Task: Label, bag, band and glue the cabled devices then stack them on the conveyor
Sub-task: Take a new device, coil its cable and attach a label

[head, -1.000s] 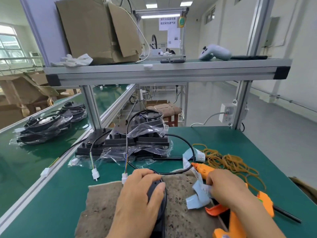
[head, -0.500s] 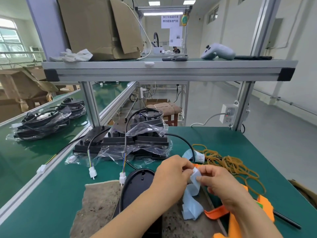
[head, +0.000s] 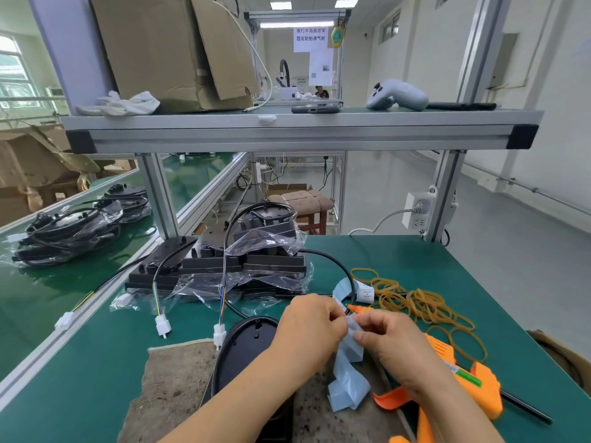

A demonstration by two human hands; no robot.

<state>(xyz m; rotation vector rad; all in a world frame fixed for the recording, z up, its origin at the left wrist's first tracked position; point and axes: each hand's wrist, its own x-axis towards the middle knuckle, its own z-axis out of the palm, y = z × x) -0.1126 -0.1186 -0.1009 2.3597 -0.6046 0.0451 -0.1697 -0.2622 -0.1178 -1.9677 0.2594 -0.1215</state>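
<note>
Over the brown mat (head: pixel 172 385) on the green bench, the left hand (head: pixel 315 321) and right hand (head: pixel 388 338) meet, both pinching the top of a pale blue label strip (head: pixel 348 388) that hangs between them. A black oval device (head: pixel 246 343) lies on the mat under the left wrist. An orange glue gun (head: pixel 476 382) lies beneath the right forearm, with rubber bands (head: pixel 412 302) beyond it. Bagged devices (head: pixel 265 266) are stacked behind, and cabled bundles (head: pixel 64 235) rest on the conveyor (head: pixel 48 292).

Ceiling lights (head: pixel 280 5) shine over white walls (head: pixel 559 91), a pale grey floor (head: pixel 511 219), a left-hand window (head: pixel 12 81) and a stool (head: pixel 303 199).
</note>
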